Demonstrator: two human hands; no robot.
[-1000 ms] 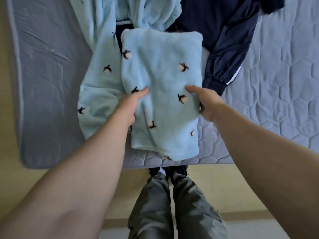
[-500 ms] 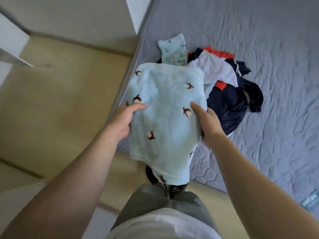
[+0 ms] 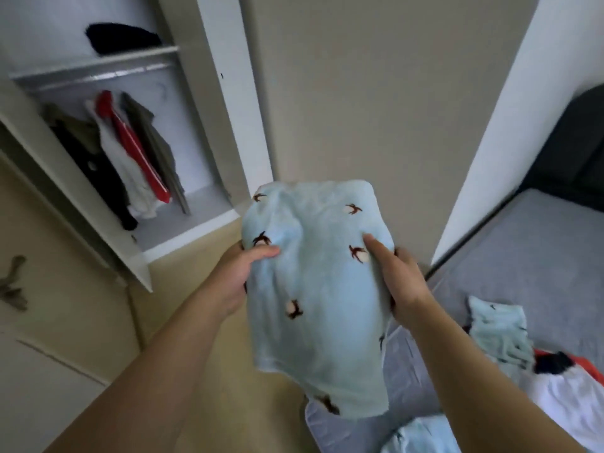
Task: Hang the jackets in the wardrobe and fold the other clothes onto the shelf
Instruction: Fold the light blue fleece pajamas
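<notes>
A folded light-blue fleece garment [image 3: 317, 289] with small dark bird motifs hangs in the air between my hands. My left hand [image 3: 240, 276] grips its left edge, thumb on top. My right hand [image 3: 397, 276] grips its right edge, thumb lying on the fabric. The open wardrobe [image 3: 225, 103] stands at the upper left. Several jackets [image 3: 130, 158] hang from its rail. A dark folded item [image 3: 121, 39] lies on the shelf [image 3: 98, 60] above the rail.
The bed's grey quilted mattress [image 3: 539, 256] is at the right, with a pile of clothes [image 3: 555, 364] on it in light blue, white, red and navy. An open wardrobe door [image 3: 81, 204] juts out at the left. The floor [image 3: 202, 322] is pale wood.
The garment has been lifted off the bed, and my view has swung left from the mattress to the wardrobe. Both hands keep the same grip on its edges.
</notes>
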